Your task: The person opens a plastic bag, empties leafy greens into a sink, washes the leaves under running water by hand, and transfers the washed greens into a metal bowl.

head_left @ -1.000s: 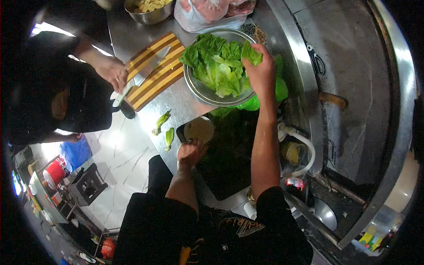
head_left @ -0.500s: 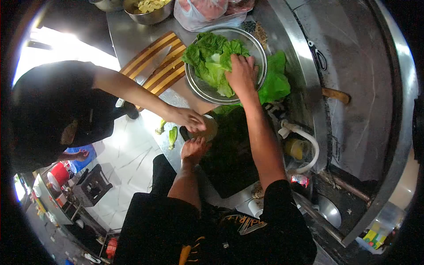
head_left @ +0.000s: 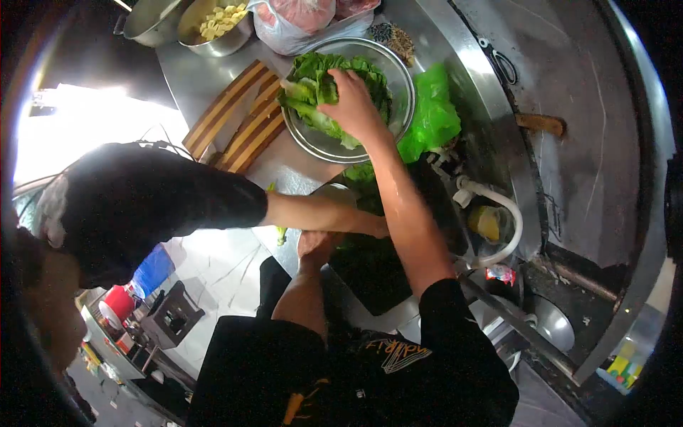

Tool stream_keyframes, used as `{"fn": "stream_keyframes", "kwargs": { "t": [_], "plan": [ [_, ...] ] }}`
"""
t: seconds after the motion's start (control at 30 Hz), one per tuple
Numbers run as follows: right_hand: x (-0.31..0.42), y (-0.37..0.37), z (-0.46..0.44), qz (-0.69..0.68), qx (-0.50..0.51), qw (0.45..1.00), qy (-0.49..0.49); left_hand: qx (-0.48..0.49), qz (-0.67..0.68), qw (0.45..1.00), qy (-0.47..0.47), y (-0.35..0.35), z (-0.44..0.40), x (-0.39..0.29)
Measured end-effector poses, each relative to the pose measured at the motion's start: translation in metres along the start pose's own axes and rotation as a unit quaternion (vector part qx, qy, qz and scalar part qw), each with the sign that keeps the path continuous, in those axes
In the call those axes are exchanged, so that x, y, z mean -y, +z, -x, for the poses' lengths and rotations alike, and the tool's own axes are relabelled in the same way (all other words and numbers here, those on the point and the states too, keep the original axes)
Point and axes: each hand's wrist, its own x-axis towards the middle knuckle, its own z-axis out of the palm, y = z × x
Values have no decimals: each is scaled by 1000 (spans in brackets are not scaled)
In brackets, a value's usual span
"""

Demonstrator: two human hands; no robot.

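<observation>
My right hand [head_left: 353, 107] is in the glass bowl [head_left: 411, 99], its fingers closed around leaves of green lettuce [head_left: 313, 114]. More lettuce fills the bowl beneath it. Beside a pale round dish [head_left: 334, 191] is my left hand [head_left: 314, 245]; its fingers are hidden by a co-worker's forearm [head_left: 320, 212]. That forearm crosses over the dish, and the co-worker's hand reaches toward a dark rectangular area [head_left: 366, 274] under my arms. Other green leaves [head_left: 361, 172] lie at its far edge.
A striped wooden cutting board [head_left: 245, 117] lies left of the bowl. Behind are a metal bowl of yellowish pieces [head_left: 222, 25] and a plastic bag of pinkish contents [head_left: 306, 18]. At right are a green bag [head_left: 435, 107], a white hose [head_left: 518, 220] and a wooden handle [head_left: 541, 124].
The co-worker has leaned in, and their arm now reaches across my left hand. My right hand has moved left within the bowl, lifting lettuce leaves. The camera view has shifted slightly.
</observation>
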Motion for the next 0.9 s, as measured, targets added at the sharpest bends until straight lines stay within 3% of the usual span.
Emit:
{"fn": "stream_keyframes", "kwargs": {
  "t": [0.03, 0.13, 0.23, 0.33, 0.43, 0.53, 0.63, 0.73, 0.83, 0.9],
  "plan": [
    [-5, -1, 3, -58, 2, 998, 17, -7, -17, 1000, 0, 3, -2, -1],
    [-21, -13, 1, -31, 34, 998, 49, -12, -56, 998, -1, 7, -8, -2],
    [-44, -14, -10, 71, -23, 996, 38, -11, -80, 997, 3, 11, -13, -4],
    [-53, -12, -13, 141, -19, 990, 4, -8, -100, 995, 4, 14, -17, -5],
    [-40, -11, -27, 170, 21, 969, 179, -5, -109, 994, 7, 16, -23, -6],
    [-50, -8, -36, 112, 146, 961, 208, -5, -114, 993, 7, 20, -28, -6],
    [-57, -4, -32, 169, 115, 968, 145, -4, -117, 993, 8, 23, -34, -8],
    [-64, -11, -35, 136, 83, 983, 86, -6, -122, 992, 9, 25, -41, -9],
    [-55, -35, -64, 115, 137, 981, 75, -9, -124, 992, 9, 31, -47, -13],
    [-46, -40, -79, 107, 90, 990, -7, -15, -122, 992, 7, 35, -53, -15]
  ]
}}
